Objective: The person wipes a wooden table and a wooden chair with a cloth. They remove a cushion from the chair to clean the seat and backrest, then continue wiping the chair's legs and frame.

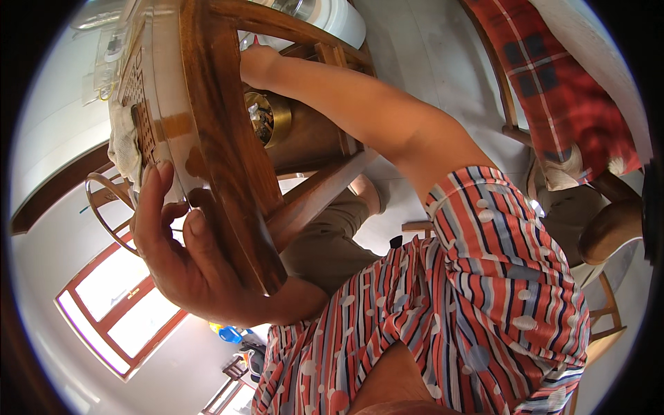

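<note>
My left hand [179, 259] is at the near end of a dark wooden table [228, 155], thumb and fingers apart with nothing visible between them. Its fingertips are close to a crumpled pale cloth [123, 140] on the tabletop, beside a tray part with a pattern of small holes [140, 98]. My right hand [259, 65] reaches into the open wooden frame below the tabletop; its fingers are partly hidden. A small red pointed thing [256, 40] shows just beyond it. Below that hand, a round brass-coloured container [280, 119] holds small dark and pale bits.
A white round container [342, 23] stands past the table's far end. A red plaid cloth [565, 88] covers a wooden seat at the right. Clear vessels [111, 49] are on the table's far side. A wooden crossbar [316, 197] runs near my legs. Red-framed windows [122, 306] are at lower left.
</note>
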Motion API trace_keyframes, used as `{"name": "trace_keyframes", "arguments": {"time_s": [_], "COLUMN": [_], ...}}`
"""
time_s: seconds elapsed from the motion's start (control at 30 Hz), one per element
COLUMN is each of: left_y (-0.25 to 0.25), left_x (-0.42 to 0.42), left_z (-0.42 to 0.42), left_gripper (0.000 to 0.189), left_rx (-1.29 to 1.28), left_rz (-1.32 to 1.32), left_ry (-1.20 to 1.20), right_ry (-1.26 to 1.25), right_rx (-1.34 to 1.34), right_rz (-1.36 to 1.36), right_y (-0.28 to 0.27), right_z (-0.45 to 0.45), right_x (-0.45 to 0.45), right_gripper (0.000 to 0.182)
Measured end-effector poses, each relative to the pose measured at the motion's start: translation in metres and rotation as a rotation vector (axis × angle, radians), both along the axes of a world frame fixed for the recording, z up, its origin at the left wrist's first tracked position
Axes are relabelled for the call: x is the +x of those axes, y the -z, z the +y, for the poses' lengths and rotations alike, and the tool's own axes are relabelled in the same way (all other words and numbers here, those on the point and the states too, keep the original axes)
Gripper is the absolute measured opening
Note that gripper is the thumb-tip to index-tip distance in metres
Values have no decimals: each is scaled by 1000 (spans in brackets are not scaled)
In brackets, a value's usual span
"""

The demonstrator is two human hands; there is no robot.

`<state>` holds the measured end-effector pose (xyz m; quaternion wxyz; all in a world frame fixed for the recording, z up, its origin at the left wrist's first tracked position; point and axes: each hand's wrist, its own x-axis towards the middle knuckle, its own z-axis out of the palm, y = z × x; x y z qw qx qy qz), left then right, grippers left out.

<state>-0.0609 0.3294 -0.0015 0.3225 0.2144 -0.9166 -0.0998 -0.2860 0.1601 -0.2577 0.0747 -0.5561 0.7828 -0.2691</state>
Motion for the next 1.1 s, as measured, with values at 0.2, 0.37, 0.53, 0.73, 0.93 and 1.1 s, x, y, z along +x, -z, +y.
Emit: {"name": "trace_keyframes", "arguments": {"time_s": [0.2,0.37,0.53,0.73,0.93,1.1], "left_y": [2,8,4,-5,-15,-8], "left_x": [-3,-1,-3,-5,-4,-14], "left_z": [-2,2,1,-4,-25,-38], "left_gripper": [38,37,38,35,33,32], "left_rx": [-101,-112,-53,72,17,-65], "left_rz": [7,32,32,-2,-63,38], "left_ry": [65,46,54,36,103,222], "right_ry": [-112,-31,74,172,169,146], "right_rx": [121,117,90,103,191,268], "right_rz": [-99,-172,-198,-100,96,477], "right_y": [25,45,41,7,-4,-40], "right_z": [-92,-113,-117,-89,-8,78], "right_x": [25,68,67,46,31,17], "right_gripper": [28,29,31,34,40,32]}}
